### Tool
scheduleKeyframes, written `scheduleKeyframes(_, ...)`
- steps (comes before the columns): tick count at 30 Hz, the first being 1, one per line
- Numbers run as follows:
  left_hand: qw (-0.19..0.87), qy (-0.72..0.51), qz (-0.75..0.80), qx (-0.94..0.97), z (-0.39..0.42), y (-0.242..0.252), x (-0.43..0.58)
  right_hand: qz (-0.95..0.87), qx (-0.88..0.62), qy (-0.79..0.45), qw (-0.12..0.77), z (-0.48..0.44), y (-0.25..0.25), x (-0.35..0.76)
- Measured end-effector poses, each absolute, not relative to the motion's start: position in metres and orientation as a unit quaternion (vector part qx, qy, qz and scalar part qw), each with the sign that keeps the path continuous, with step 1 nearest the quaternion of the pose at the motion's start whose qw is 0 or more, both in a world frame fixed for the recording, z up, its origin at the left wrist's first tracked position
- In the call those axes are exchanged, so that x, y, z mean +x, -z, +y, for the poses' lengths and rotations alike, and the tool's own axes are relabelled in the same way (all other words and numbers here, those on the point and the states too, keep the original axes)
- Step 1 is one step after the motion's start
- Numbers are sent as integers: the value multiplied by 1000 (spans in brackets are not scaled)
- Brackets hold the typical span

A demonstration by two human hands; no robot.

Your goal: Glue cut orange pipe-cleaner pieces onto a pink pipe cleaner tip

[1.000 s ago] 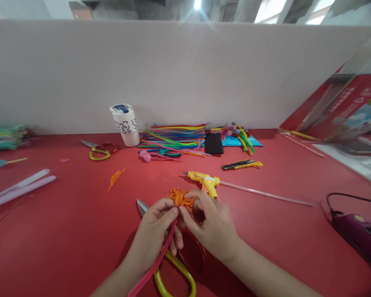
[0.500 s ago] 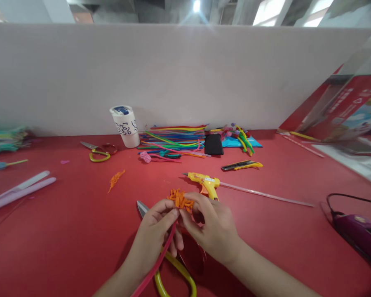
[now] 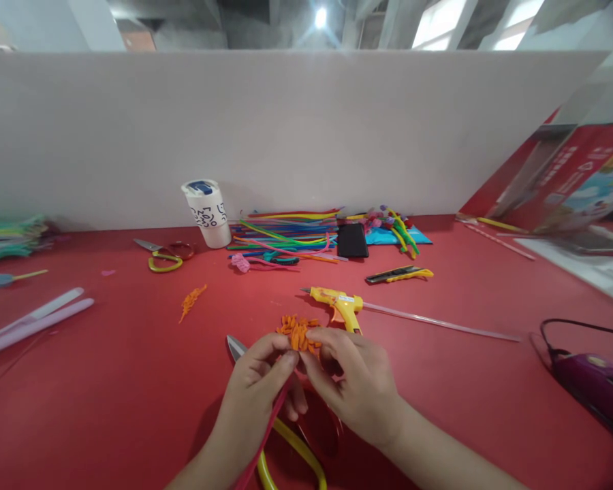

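Note:
My left hand (image 3: 260, 384) is closed, thumb and finger pinching at the base of an orange fringed cluster (image 3: 297, 332) that resembles a flower head. From that pinch a dark pink, stem-like strip (image 3: 268, 430) runs down toward the bottom edge. Thumb and forefinger of my right hand (image 3: 360, 381) press on the cluster's right side; the exact contact is partly hidden. Beneath both hands lie large scissors (image 3: 299, 446) with a yellow and a red handle loop, their blade tip showing left of my fingers. A yellow glue gun (image 3: 337, 303) rests just beyond my right hand.
Farther back are a loose orange fringe piece (image 3: 191, 301), smaller scissors (image 3: 164, 255), a white tumbler (image 3: 209, 214), many coloured pipe cleaners (image 3: 286, 235), a black phone (image 3: 352, 240) and a utility knife (image 3: 399, 274). A purple corded device (image 3: 592, 381) sits right, pale purple sticks (image 3: 35, 327) left.
The fingers of my right hand have shifted slightly on the orange cluster, and the pink strip hangs a little more to the right. The view has tilted up slightly.

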State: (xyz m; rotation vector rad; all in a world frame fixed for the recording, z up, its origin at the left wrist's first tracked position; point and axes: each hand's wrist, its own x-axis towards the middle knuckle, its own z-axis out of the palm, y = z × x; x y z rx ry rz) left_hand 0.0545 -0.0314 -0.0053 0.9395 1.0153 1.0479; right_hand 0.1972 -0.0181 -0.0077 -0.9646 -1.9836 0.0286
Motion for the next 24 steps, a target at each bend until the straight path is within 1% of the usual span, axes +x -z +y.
scheduleKeyframes(19,643,-458,447,421,-31,3,55,-811,-361,5,461,-17,6,198)
scheduleKeyframes(24,644,-474,443,405,-31,0,55,-807,-356,1,471,-18,6,200)
